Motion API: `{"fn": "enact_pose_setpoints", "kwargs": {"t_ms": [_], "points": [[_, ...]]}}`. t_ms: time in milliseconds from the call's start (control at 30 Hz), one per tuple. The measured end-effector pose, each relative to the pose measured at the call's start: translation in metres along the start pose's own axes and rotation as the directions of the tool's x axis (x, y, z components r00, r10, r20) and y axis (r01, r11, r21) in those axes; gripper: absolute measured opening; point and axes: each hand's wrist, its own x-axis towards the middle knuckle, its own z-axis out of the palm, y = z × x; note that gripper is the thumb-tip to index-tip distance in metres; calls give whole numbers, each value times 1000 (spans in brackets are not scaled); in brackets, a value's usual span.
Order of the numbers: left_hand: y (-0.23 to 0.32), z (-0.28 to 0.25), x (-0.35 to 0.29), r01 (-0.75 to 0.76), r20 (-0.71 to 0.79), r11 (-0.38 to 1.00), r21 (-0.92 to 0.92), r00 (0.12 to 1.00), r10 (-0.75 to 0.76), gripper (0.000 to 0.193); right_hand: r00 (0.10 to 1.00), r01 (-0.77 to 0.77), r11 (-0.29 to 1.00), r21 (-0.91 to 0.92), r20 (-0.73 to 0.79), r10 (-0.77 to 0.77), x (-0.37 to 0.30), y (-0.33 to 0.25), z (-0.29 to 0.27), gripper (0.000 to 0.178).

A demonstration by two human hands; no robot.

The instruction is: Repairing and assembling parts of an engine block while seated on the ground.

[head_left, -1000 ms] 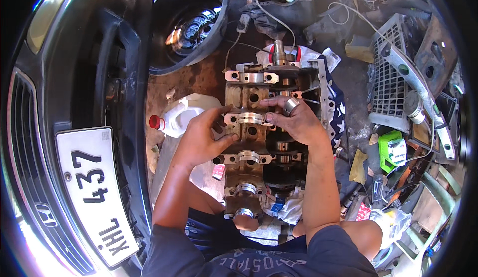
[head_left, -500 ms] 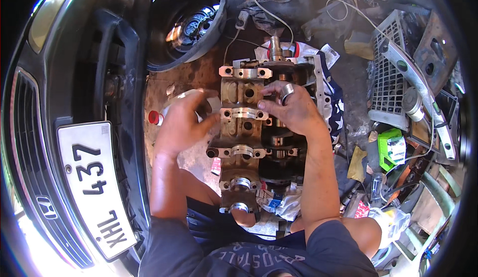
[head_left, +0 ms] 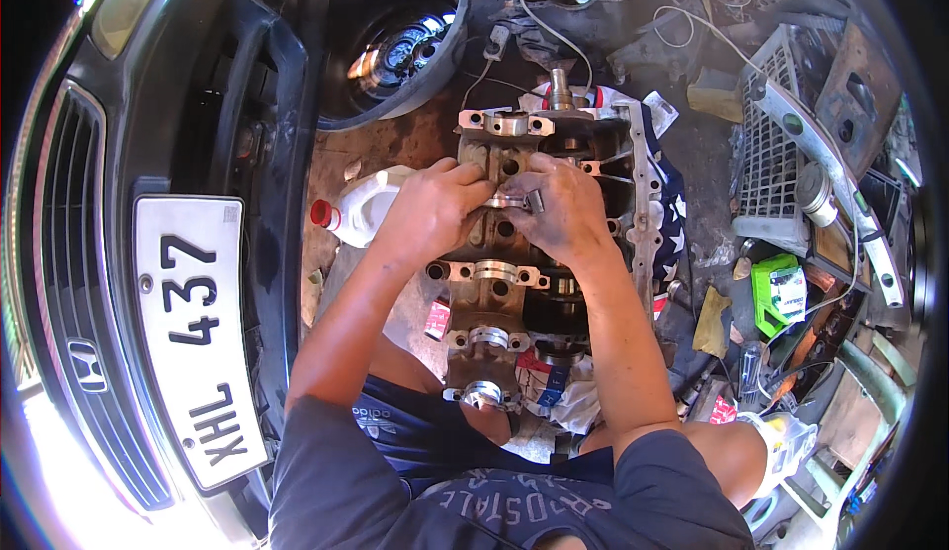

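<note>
A metal main bearing girdle (head_left: 484, 244) lies lengthwise over the left part of an engine block (head_left: 643, 179), with shiny half-round bearing shells (head_left: 494, 271) in its saddles. At the second saddle from the far end, the bent fingers of my left hand (head_left: 440, 204) press on the left end of its bearing shell (head_left: 509, 201). My right hand (head_left: 563, 209) is at the other end, thumb and fingers closed in. A loose, grey curved bearing shell (head_left: 535, 201) sits among its fingers. The fingertips of both hands are partly hidden. Beyond them, the crankshaft end (head_left: 560, 90) sticks out.
Close on the left stands a car's front bumper (head_left: 287, 283). A white jug (head_left: 366, 204) with a red cap is by my left forearm. Further off is a black tub (head_left: 460, 56). To the right lie a grey crate (head_left: 776, 169), a spirit level (head_left: 840, 174) and a piston (head_left: 817, 197).
Both hands have come together over the second saddle. My left hand moved right, from beside the girdle onto it, and its fingers closed. The view has shifted slightly.
</note>
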Motion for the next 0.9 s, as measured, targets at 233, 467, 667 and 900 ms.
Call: {"fn": "enact_pose_setpoints", "kwargs": {"t_ms": [233, 467, 667, 900], "points": [[-9, 6, 2, -131, 22, 991, 5, 991, 131, 32, 1000, 18, 991, -134, -16, -20, 2, -9, 0, 8], [-10, 5, 1, -200, -4, 979, 43, 980, 200, 28, 998, 53, 977, -208, -7, -56, 4, -13, 3, 8], [3, 4, -2, -157, -4, 978, 138, 987, 160, 26, 997, 71, 969, -238, -5, -74, 1, -9, -1, 14], [19, -27, 13, 205, -131, 948, -242, 962, -241, 30, 998, -46, 998, -48, -48, 44, 11, -8, -30, 51]]}}
